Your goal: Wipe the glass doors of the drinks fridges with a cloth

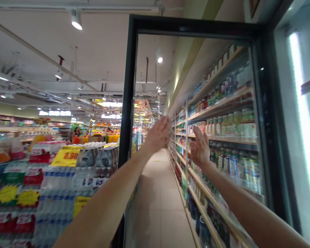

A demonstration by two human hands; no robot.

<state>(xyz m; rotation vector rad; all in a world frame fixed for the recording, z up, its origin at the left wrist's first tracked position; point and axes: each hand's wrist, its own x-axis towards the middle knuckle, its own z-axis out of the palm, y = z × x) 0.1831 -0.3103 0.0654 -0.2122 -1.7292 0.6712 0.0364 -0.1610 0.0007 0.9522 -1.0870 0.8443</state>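
Observation:
A black-framed glass door [195,27] stands swung out in front of me, with both my arms raised toward its pane. My left hand [158,136] is at the middle of the glass, its back toward me and its fingers stretched to the right, slightly blurred. To its right, my right hand [200,146] is held up with the fingers extended and the thumb side toward the left hand. Nothing shows in either hand. I cannot tell whether the palms touch the glass.
Through the pane, wooden shelves [222,138] hold rows of bottles and cans beside a tiled aisle [157,193]. At left stand stacked drink packs [57,193] with a yellow price sign [67,156]. A bright light strip [303,113] runs along the cabinet at right.

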